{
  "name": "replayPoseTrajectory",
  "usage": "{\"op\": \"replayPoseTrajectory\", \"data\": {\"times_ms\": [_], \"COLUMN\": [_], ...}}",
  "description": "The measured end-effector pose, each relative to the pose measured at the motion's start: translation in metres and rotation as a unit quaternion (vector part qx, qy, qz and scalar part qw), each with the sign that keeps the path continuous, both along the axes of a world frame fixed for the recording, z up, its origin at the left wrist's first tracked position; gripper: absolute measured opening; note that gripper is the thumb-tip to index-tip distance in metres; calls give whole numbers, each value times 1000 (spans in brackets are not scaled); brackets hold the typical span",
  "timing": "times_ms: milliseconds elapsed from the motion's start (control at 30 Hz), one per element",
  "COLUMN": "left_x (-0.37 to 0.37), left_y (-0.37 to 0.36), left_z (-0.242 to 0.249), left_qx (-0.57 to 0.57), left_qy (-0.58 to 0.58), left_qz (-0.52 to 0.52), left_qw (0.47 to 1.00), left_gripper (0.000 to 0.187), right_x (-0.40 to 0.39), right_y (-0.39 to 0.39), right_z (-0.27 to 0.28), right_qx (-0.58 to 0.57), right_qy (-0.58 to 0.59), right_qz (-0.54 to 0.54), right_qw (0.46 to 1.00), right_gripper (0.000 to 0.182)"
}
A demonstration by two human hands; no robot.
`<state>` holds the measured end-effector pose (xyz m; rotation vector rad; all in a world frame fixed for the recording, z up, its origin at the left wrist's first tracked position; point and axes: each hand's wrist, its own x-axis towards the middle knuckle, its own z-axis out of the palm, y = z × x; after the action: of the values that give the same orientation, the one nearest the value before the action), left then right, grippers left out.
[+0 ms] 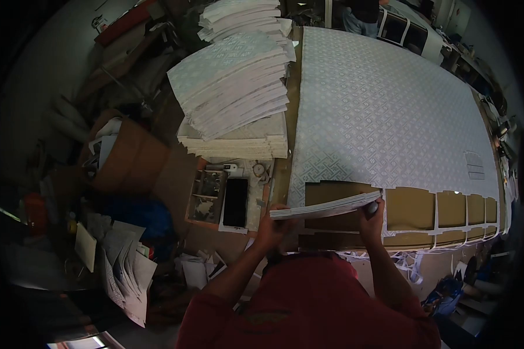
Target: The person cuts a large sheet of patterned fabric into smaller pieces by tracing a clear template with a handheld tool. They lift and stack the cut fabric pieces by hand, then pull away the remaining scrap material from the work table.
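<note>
Between my two hands is a thin stack of patterned sheets (326, 207), held edge-on and slightly bowed above the near edge of the table. My left hand (271, 230) is closed on the stack's left end. At its right end, my right hand (372, 220) grips it with the thumb side up. Beneath and beyond lies a large pale sheet with a geometric pattern (390, 110). Along its near side, cut-out openings show the brown tabletop (410, 208), with narrow strips left between them.
Tall piles of patterned sheets (233, 75) stand to the left. Nearer are a wooden compartment tray (206, 192) and a dark phone-like slab (235, 202). A cardboard box (137, 154) and loose sheets (128, 267) are further left. Another person (361, 18) stands at the far side.
</note>
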<state>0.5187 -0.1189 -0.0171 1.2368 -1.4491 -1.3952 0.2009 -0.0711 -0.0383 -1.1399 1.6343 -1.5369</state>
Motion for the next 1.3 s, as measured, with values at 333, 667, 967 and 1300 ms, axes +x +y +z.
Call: {"op": "replayPoseTrajectory", "data": {"times_ms": [333,667,967,1300], "left_x": [17,94,158,190], "left_y": [-32,-215,-289,-243], "left_z": [90,313,273,229], "left_qx": [-71,-322,-89,-194], "left_qy": [-8,131,-12,-28], "left_qz": [-15,206,241,366], "left_qw": [997,915,966,910], "left_gripper": [38,36,40,48], "right_x": [4,7,-5,-16], "right_y": [-9,11,39,39], "right_z": [43,19,10,10], "right_qx": [-15,-14,17,-29], "right_qy": [-35,-37,-13,239], "right_qz": [13,-8,-82,-75], "right_qw": [999,999,996,968], "right_gripper": [53,42,39,36]}}
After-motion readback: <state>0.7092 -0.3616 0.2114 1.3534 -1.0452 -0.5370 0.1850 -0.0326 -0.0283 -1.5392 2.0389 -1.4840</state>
